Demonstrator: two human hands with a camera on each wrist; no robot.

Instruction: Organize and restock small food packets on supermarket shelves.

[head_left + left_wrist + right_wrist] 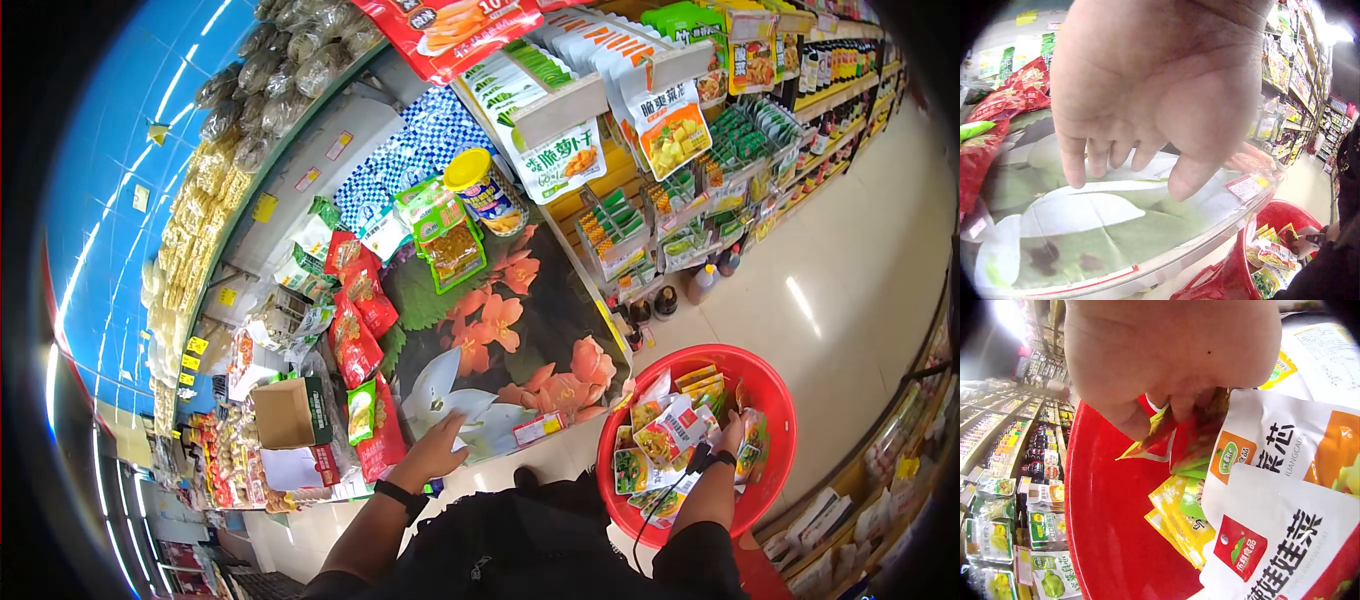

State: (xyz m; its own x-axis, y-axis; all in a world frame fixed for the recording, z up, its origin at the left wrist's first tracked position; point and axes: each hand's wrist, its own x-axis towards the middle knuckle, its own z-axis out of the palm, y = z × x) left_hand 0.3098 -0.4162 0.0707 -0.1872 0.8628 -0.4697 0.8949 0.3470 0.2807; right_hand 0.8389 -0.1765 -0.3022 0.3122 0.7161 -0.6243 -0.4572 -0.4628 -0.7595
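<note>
In the head view a red basket [612, 480] stands at the lower right, holding several food packets such as a white one [672, 432]. The right hand [728, 436] is inside it at the right side. In the right wrist view that hand [1172, 369] has its fingers curled round a dark, green-edged packet [1200, 440], above yellow packets [1179, 515]. The left hand [438, 446] is over the front edge of the flower-printed table [440, 345]. Seen in the left wrist view, the left hand [1154, 94] is palm to camera, fingers loosely extended, holding nothing.
Red packets [355, 340], a green-edged packet [455, 250] and a yellow-lidded tub [485, 190] lie on the table. An open cardboard box [285, 412] stands at its left. Racks of hanging packets [660, 120] rise behind, with dark bottles [665, 300] on the floor.
</note>
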